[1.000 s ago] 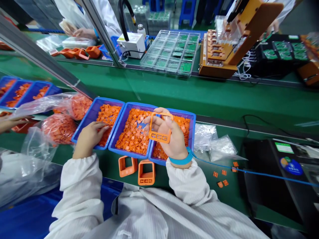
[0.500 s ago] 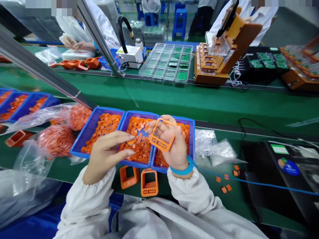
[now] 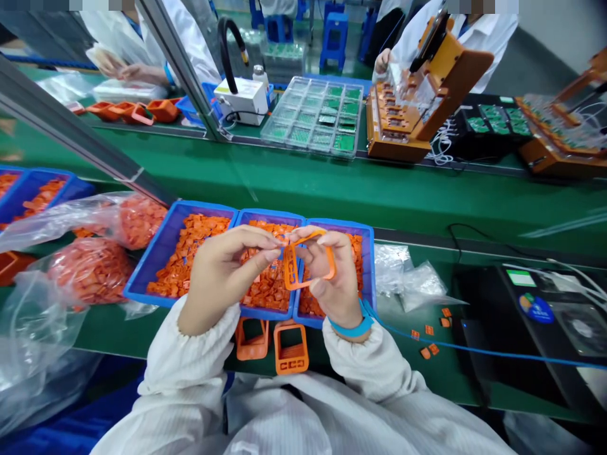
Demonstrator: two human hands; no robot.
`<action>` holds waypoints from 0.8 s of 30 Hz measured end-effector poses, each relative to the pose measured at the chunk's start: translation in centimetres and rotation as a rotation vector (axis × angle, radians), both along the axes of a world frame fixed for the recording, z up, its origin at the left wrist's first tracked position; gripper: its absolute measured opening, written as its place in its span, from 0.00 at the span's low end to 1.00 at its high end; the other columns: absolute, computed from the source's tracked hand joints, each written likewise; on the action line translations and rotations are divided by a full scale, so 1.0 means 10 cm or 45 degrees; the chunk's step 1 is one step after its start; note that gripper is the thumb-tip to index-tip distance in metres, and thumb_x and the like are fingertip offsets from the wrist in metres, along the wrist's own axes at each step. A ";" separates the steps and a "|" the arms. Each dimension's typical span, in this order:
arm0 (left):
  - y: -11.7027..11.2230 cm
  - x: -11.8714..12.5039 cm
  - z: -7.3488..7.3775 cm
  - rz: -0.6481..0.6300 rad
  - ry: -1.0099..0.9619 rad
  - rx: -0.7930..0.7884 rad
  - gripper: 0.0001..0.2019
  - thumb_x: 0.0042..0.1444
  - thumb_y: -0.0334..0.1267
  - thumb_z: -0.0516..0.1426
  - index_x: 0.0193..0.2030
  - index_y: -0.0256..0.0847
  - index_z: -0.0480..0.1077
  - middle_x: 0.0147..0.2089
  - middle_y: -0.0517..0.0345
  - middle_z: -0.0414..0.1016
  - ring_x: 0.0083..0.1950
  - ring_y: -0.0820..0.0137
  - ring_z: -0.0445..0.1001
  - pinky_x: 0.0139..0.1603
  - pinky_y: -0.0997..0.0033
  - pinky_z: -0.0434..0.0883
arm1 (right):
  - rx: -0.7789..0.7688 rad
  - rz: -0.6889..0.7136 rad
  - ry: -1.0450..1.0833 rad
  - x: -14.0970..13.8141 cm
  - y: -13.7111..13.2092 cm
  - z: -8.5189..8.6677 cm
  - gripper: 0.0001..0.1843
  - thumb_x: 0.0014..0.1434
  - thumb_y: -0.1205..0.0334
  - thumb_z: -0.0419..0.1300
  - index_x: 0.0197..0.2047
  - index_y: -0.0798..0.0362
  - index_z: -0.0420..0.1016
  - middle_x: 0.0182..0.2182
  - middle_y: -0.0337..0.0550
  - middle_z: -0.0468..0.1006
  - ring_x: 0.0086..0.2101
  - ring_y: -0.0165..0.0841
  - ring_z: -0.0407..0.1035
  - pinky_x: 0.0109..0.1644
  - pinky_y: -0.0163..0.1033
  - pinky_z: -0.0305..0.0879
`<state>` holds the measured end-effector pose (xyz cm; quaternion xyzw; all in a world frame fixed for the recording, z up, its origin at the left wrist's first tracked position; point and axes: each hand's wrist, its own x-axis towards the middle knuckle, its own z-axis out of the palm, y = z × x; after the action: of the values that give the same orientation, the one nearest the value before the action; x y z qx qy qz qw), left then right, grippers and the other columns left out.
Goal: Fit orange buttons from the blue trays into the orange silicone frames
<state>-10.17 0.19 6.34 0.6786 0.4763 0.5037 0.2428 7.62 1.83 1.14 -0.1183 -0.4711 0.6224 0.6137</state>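
Observation:
My right hand [image 3: 339, 278] grips a thin orange plastic frame [image 3: 290, 268], squarish with rounded corners and small slots along one side. The frame is tilted above the blue bins. At its slotted side, my left hand [image 3: 230, 268] is closed in a pinch, thumb against forefinger. The small orange plastic piece in that pinch is almost wholly hidden by the fingertips. Below the hands are a left bin [image 3: 135, 278], a middle bin [image 3: 244, 213] and a right bin [image 3: 368, 253], holding small orange pieces. Two stacks of orange frames, one left [image 3: 252, 351] and one right [image 3: 291, 365], stand near the table's front edge.
Clear bags of orange parts [image 3: 90, 268] lie at the left. Several loose orange pieces [image 3: 429, 330] and a black device [image 3: 521, 341] are at the right, with a blue cord [image 3: 493, 352] crossing there. Co-workers sit behind a clear tray [image 3: 310, 120] and an orange fixture [image 3: 403, 120].
My left hand has moved right and its fingers have closed together at the frame. The frame has turned in my right hand, its slotted side now facing left.

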 end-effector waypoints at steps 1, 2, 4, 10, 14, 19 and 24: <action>-0.01 -0.01 -0.01 0.008 -0.036 -0.009 0.04 0.62 0.31 0.68 0.40 0.44 0.80 0.41 0.60 0.86 0.43 0.68 0.84 0.46 0.66 0.81 | 0.026 -0.009 -0.008 0.00 0.00 0.00 0.25 0.60 0.53 0.73 0.56 0.37 0.68 0.57 0.43 0.74 0.61 0.42 0.72 0.65 0.55 0.72; -0.01 -0.01 -0.03 0.011 -0.063 -0.019 0.04 0.62 0.32 0.68 0.39 0.45 0.80 0.40 0.60 0.86 0.43 0.68 0.84 0.45 0.65 0.81 | 0.043 -0.021 -0.018 0.00 0.01 0.00 0.25 0.60 0.52 0.74 0.55 0.37 0.68 0.57 0.43 0.74 0.61 0.42 0.72 0.65 0.56 0.72; -0.01 -0.01 -0.05 0.015 -0.089 -0.047 0.03 0.63 0.34 0.68 0.40 0.46 0.80 0.41 0.62 0.85 0.43 0.68 0.84 0.44 0.64 0.81 | 0.050 -0.061 -0.051 0.00 0.02 0.01 0.26 0.58 0.49 0.75 0.53 0.38 0.67 0.55 0.43 0.74 0.59 0.42 0.73 0.65 0.57 0.72; 0.05 0.05 -0.10 0.045 -0.081 0.033 0.09 0.62 0.35 0.69 0.49 0.49 0.82 0.43 0.61 0.85 0.42 0.69 0.83 0.41 0.66 0.81 | 0.073 -0.121 -0.096 -0.01 0.05 0.01 0.29 0.55 0.44 0.76 0.49 0.39 0.65 0.54 0.44 0.74 0.58 0.42 0.73 0.67 0.60 0.70; 0.08 0.08 -0.11 0.045 -0.080 0.064 0.06 0.61 0.34 0.70 0.44 0.50 0.83 0.41 0.61 0.85 0.43 0.68 0.83 0.42 0.64 0.80 | 0.135 -0.137 -0.077 0.00 0.05 0.02 0.29 0.55 0.49 0.77 0.50 0.39 0.65 0.55 0.43 0.73 0.59 0.41 0.73 0.68 0.59 0.70; 0.08 0.08 -0.13 0.033 -0.182 0.013 0.06 0.64 0.33 0.68 0.43 0.51 0.83 0.41 0.64 0.85 0.43 0.70 0.82 0.46 0.62 0.79 | 0.156 -0.143 -0.123 0.04 0.07 0.00 0.30 0.54 0.46 0.77 0.50 0.39 0.64 0.56 0.43 0.72 0.60 0.42 0.72 0.68 0.59 0.70; 0.10 0.04 -0.19 -0.063 -0.314 -0.080 0.04 0.60 0.38 0.71 0.41 0.52 0.85 0.40 0.59 0.82 0.43 0.67 0.80 0.38 0.63 0.77 | 0.276 -0.088 -0.067 0.07 0.10 -0.04 0.29 0.54 0.50 0.77 0.52 0.36 0.66 0.58 0.41 0.72 0.61 0.41 0.73 0.65 0.57 0.74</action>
<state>-9.72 1.19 4.48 0.6151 0.4416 0.5619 0.3330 8.29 2.84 0.72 -0.0837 -0.5471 0.5430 0.6316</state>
